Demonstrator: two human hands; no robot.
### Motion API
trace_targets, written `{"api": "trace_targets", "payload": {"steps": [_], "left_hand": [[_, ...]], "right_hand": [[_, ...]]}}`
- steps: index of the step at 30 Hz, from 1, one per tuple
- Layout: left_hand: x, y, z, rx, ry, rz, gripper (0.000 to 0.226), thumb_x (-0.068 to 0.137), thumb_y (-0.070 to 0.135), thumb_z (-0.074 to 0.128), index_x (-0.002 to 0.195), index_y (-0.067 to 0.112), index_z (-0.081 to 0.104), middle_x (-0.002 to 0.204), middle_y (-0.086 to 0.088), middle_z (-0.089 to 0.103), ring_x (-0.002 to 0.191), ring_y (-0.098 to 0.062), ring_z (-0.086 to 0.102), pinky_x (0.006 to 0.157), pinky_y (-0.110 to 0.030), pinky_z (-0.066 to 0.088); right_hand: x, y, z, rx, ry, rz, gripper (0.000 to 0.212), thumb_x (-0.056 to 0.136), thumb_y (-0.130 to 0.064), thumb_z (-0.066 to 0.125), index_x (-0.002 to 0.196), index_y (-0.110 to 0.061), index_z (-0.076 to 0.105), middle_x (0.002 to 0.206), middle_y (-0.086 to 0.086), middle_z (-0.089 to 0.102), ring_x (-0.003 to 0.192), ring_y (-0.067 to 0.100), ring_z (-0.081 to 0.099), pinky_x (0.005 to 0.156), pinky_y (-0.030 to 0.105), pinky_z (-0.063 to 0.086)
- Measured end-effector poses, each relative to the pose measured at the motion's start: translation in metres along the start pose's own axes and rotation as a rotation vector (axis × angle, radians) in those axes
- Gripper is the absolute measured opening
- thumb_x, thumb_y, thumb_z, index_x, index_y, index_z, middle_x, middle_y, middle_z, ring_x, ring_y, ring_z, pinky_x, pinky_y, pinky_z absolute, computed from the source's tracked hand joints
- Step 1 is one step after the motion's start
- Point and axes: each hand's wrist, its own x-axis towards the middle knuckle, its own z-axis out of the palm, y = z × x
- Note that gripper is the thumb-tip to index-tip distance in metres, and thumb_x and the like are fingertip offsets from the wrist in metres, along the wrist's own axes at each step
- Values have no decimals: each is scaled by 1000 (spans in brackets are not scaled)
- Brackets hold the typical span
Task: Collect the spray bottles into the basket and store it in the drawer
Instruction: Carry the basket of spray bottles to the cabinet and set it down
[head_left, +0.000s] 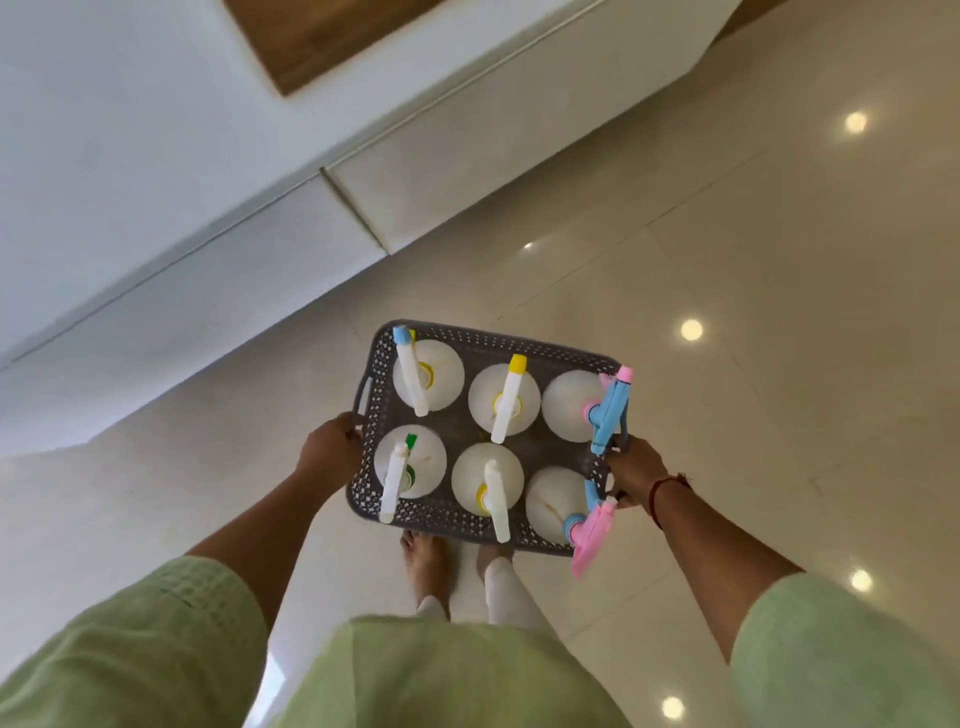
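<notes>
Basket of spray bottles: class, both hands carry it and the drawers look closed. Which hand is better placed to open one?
Left, probably. The left hand grips the basket on the side nearer the white drawer fronts; the right hand holds the far side, away from them.

I am finding no legible text, label, brand, number or sign on the spray bottles (483, 397) or the basket (493, 341).

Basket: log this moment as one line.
stage: collected, not stored | basket: held above floor, six spray bottles upright inside | left hand: grips left handle | right hand: grips right end | cabinet: fronts closed
</notes>
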Motion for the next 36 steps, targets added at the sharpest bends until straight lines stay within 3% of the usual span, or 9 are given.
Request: {"api": "trace_targets", "payload": {"steps": [2, 6, 10, 12, 15, 19, 24, 32, 36], "left_hand": [[15, 18, 0, 42, -11, 36, 34, 93, 10, 43, 122, 14, 60, 124, -16, 63, 111, -35, 59, 92, -34, 45], [52, 56, 2, 148, -29, 118, 34, 93, 13, 40, 122, 15, 59, 120, -16, 64, 109, -34, 60, 89, -35, 47], [99, 91, 7, 255, -46, 225, 34, 93, 13, 42, 122, 17, 59, 124, -15, 63, 113, -33, 58, 93, -36, 46], [122, 108, 9, 297, -43, 283, 33, 93, 13, 43, 121, 17, 60, 126, -16, 61, 114, -34, 58, 93, -37, 46], [155, 131, 14, 385, -48, 355, 33, 92, 15, 44, 121, 16, 60, 126, -18, 61, 115, -35, 57, 93, -37, 46], [191, 155, 24, 497, -79, 438, 33, 91, 15, 46, 122, 13, 59, 125, -18, 62, 116, -36, 56, 93, -36, 45], [226, 185, 45, 586, -92, 538, 33, 93, 15, 44, 123, 9, 57, 128, -17, 60, 119, -35, 54, 100, -39, 41], [264, 218, 75, 637, -71, 590, 35, 92, 9, 42, 124, 7, 56, 128, -19, 58, 119, -37, 52, 99, -40, 41], [269, 225, 86, 618, -39, 582, 35, 94, 7, 39, 126, 7, 54, 129, -20, 57, 119, -37, 52, 97, -40, 41]], "right_hand": [[9, 5, -7, 51, 8, 28, 14, 88, -13, 58, 101, -8, 56, 86, 18, 63, 56, 29, 62, 36, 30, 52], [34, 12, -17, 142, 26, 84, 14, 88, -6, 58, 101, -3, 55, 71, 13, 58, 54, 29, 59, 30, 26, 48], [58, 19, -11, 263, 61, 143, 2, 89, -4, 57, 90, -5, 56, 70, 15, 55, 47, 27, 57, 28, 23, 44], [70, 21, -7, 314, 66, 162, 2, 89, -6, 58, 90, -6, 59, 71, 12, 58, 43, 24, 59, 30, 23, 46], [91, 28, 2, 370, 61, 167, 17, 87, -6, 61, 104, -3, 60, 76, 10, 62, 54, 24, 63, 43, 28, 55], [116, 36, 11, 532, 103, 201, 6, 91, -5, 54, 90, -9, 58, 73, 10, 58, 27, 10, 55, 30, 20, 44], [150, 43, 17, 644, 110, 171, 15, 94, -7, 50, 106, -11, 57, 77, 7, 60, 54, 21, 56, 31, 17, 43], [188, 51, 21, 698, 144, 154, 24, 96, -8, 46, 117, -7, 57, 94, 13, 61, 59, 21, 57, 33, 17, 44], [198, 53, 17, 726, 144, 166, 18, 94, -8, 50, 110, -7, 57, 78, 9, 61, 60, 23, 59, 32, 19, 46]]}}
